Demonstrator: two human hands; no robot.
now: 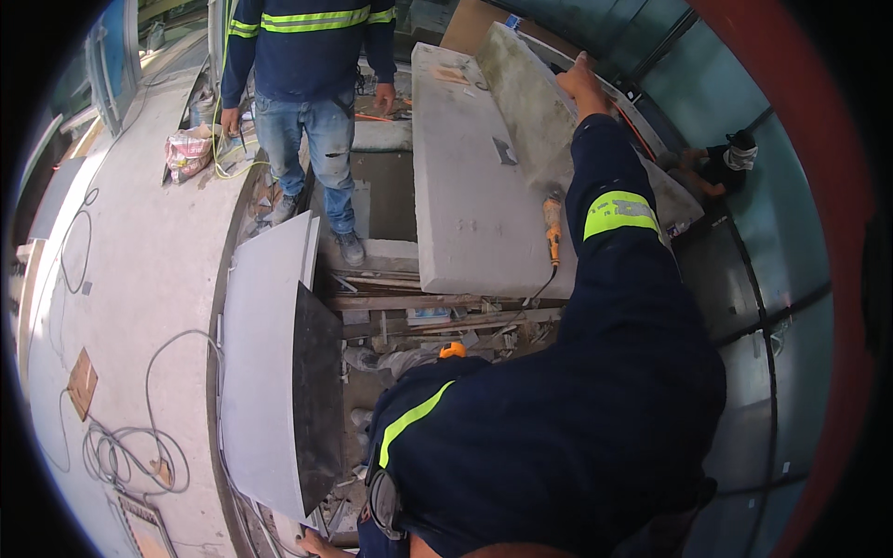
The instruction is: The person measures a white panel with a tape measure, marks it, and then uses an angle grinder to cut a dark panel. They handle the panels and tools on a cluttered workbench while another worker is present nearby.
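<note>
My right arm stretches far forward. My right hand [584,86] is at the far edge of a grey L-shaped concrete piece [456,186], its fingers curled beside a small dark thing. What they hold, if anything, I cannot make out. An orange power tool [553,231] with a black cord lies on the concrete, left of my sleeve. At the lower edge, my left hand [318,543] is beside the near end of a large pale panel [265,363]. Its fingers are partly hidden, so I cannot tell whether it touches the panel.
A co-worker [316,121] in jeans and a striped navy top stands ahead; another person [721,167] crouches far right by glass panels [781,232]. Wooden strips and rubble [446,316] fill the gap. Coiled cable [130,460] and a sack [189,153] lie on the left floor.
</note>
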